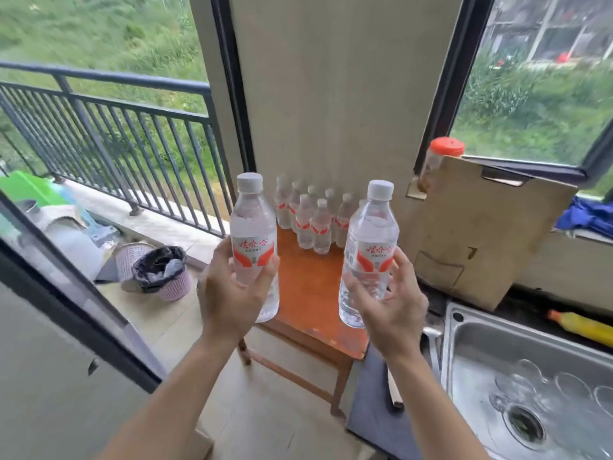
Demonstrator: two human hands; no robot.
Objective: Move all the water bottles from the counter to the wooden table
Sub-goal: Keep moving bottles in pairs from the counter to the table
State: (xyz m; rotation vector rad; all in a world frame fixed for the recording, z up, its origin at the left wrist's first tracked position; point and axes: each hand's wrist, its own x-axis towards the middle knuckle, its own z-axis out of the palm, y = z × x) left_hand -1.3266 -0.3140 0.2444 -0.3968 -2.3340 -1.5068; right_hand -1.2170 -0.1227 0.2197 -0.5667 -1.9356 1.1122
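Note:
My left hand (232,293) grips a clear water bottle (253,234) with a white cap and a red-and-white label, held upright above the left edge of the wooden table (308,293). My right hand (388,307) grips a second, matching bottle (371,247), upright over the table's right side. At the far end of the orange-brown table, against the wall, stands a cluster of several identical bottles (313,217). Both held bottles hang in the air, apart from the cluster.
A steel sink (530,393) with glassware in it lies at the right. Behind it lean a cardboard sheet (487,234), a red-lidded jar (442,157) and a yellow bottle (583,327). A lined waste basket (162,272) stands left of the table by the balcony railing (109,134).

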